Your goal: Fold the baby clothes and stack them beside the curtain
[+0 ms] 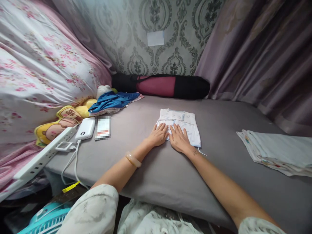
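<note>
A small white baby shirt (187,123) with pale blue trim lies folded on the grey bed sheet (136,130). My left hand (159,134) rests flat at its left front edge, fingers stretched over the cloth. Beside it, my right hand (179,137) presses palm down on the front of the garment, its fingers slightly spread. The two hands almost touch. A thin white tie string sticks out at the near right corner of the shirt. Parts of the shirt are hidden under both hands.
To the right is a stack of folded white cloths (280,151). On the left lie a blue garment (113,101), a white power bank (85,128), a power strip (46,154) with cables, and yellow plush toys (46,131). A black and maroon long bag (156,86) lies along the wall.
</note>
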`<state>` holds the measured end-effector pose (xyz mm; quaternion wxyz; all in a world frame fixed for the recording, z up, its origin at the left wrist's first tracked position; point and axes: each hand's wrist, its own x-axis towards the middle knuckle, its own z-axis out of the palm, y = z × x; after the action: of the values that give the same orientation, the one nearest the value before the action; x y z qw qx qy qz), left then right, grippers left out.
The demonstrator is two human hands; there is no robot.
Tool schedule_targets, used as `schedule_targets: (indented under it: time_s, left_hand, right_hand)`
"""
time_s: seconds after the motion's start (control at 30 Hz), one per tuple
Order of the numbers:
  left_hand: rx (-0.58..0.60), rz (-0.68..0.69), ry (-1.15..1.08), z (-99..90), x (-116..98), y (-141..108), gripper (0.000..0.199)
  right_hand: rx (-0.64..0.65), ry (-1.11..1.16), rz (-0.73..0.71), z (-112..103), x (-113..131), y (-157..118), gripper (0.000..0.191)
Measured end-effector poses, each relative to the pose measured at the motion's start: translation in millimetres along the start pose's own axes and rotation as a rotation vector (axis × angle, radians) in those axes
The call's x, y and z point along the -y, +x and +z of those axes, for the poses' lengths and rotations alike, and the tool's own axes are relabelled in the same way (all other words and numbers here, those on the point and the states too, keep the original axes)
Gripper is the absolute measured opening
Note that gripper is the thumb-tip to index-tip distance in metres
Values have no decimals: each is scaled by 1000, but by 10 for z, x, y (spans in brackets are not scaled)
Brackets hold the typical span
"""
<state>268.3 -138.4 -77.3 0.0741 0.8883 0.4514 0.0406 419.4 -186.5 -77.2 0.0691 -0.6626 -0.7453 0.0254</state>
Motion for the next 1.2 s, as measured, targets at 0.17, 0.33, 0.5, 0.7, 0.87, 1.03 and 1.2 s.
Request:
schedule_targets:
  time_s: [0.17,0.33,0.5,0.7,0.87,1.03,1.2]
  left_hand:
    - [-32,-13,20,70,17,5,57]
    - [6,-2,0,11,23,6,58]
    - [-19,94,-21,-155,-42,-87,57]
    - [44,249,-57,-131,-71,-128,56]
    - [66,267,-39,-57,-24,-104,56]
    - [67,273,-6,-36,0,-102,55]
    - [48,296,-24,-70,13,-113,56]
  right_hand:
    - [-31,-12,6,12,29,-13,58]
    - [70,100,0,-67,-39,27,59]
    - [88,113,14,-196,-325,-50,61]
    - [46,-47,56,-162,-621,-305,59]
    - [64,-28,69,-135,-643,-368,60]
    - [69,-4,74,-138,-611,-370,59]
    - [105,94,67,-187,-663,-399,60]
